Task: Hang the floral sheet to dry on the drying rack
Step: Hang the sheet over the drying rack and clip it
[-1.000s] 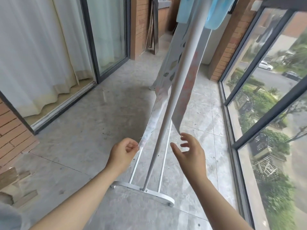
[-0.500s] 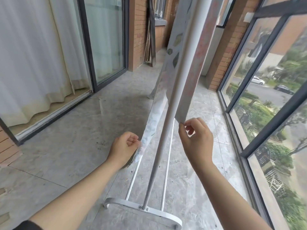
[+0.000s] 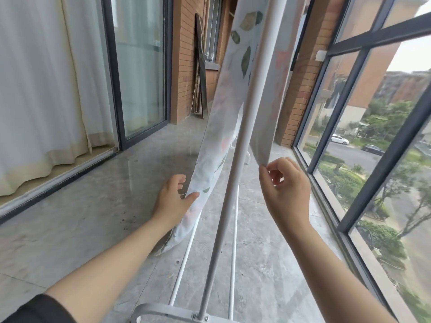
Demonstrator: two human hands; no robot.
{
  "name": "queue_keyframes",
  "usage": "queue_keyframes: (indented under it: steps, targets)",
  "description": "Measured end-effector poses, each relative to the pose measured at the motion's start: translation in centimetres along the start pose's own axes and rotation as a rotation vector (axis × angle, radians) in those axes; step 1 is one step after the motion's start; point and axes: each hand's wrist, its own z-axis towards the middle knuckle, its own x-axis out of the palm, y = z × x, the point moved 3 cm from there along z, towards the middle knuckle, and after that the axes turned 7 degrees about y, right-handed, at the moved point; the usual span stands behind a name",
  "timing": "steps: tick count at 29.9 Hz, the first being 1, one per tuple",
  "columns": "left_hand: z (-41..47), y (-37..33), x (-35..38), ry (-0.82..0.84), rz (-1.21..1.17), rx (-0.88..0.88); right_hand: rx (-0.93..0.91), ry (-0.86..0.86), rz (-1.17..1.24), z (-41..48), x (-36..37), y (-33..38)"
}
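1. Sheet position: the floral sheet (image 3: 224, 127) hangs over the drying rack (image 3: 240, 145) from 12 o'clock, with 1 panel on each side of the white upright. The top bar is out of view.
2. The right hand (image 3: 286, 190), at 3 o'clock of the upright, pinches the lower corner of the right panel between thumb and forefinger.
3. The left hand (image 3: 172, 199), at 9 o'clock of the upright, has loosely curled fingers held apart from the thumb. Only the thumb touches the left panel's edge, so no real grip shows.
4. Risk: the left panel reaches lower than the right, and its bottom bunches near the floor (image 3: 93, 206) toward 6 o'clock. With 1 side heavier, damp cloth could creep over the bar and slide off, or drag on the speckled tiles and pick up dirt.
5. Risk: a hard tug on the pinched corner could pull the sheet crooked or rock the light rack on its foot (image 3: 151, 308).
6. Risk: the bunched left panel would likely dry slowly unless it is spread flat.
7. Writing: no brand, label or legible text shows anywhere. The sheet carries only leaf prints.
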Motion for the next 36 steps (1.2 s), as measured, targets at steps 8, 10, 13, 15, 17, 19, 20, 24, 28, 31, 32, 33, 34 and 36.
queue_keyframes:
  steps: [8, 10, 13, 15, 17, 19, 20, 24, 28, 31, 32, 33, 34, 36]
  targets:
    - [0.5, 1.1, 1.6, 0.041, 0.089, -0.04, -0.015, 0.025, -0.05, -4.8, -1.8, -1.6]
    - [0.1, 1.3, 2.0, 0.006, 0.1, -0.06, -0.004, 0.059, -0.068, -6.3, -1.8, -2.1]
    - [-0.8, 1.3, 2.3, -0.045, 0.139, -0.055, 0.012, 0.089, -0.073, -8.3, -1.9, -2.9]
    - [-1.4, 1.3, 2.3, -0.057, 0.14, -0.02, 0.023, 0.084, -0.088, -8.8, -2.0, -3.7]
    - [-2.0, 1.3, 2.1, -0.062, 0.148, 0.041, 0.039, 0.088, -0.104, -8.9, -1.6, -4.5]
    - [-2.9, 1.1, 1.7, -0.075, 0.124, 0.087, 0.058, 0.103, -0.115, -9.4, -0.8, -5.0]
    - [-3.2, 0.8, 1.4, -0.089, 0.098, 0.108, 0.065, 0.112, -0.117, -9.7, -0.3, -5.3]
    - [-3.6, -0.5, 0.2, -0.145, 0.034, 0.197, 0.086, 0.183, -0.135, -11.9, 2.7, -6.0]
    - [-4.1, -0.4, 0.6, -0.106, 0.038, 0.191, 0.126, 0.237, -0.159, -13.7, 4.7, -7.3]
    - [-4.7, 0.9, 1.1, -0.082, 0.037, 0.152, 0.14, 0.251, -0.167, -14.9, 5.4, -8.1]
    - [-4.9, 1.4, 1.3, -0.081, 0.027, 0.139, 0.143, 0.257, -0.17, -15.3, 5.6, -8.4]
    - [-5.1, 1.7, 1.5, -0.081, 0.015, 0.126, 0.147, 0.265, -0.171, -15.8, 5.9, -8.7]
    - [-5.3, 2.0, 1.7, -0.077, 0.002, 0.116, 0.152, 0.273, -0.17, -16.3, 6.2, -8.9]
    - [-5.8, 2.3, 2.0, -0.069, -0.007, 0.103, 0.156, 0.289, -0.174, -17.3, 6.5, -9.3]
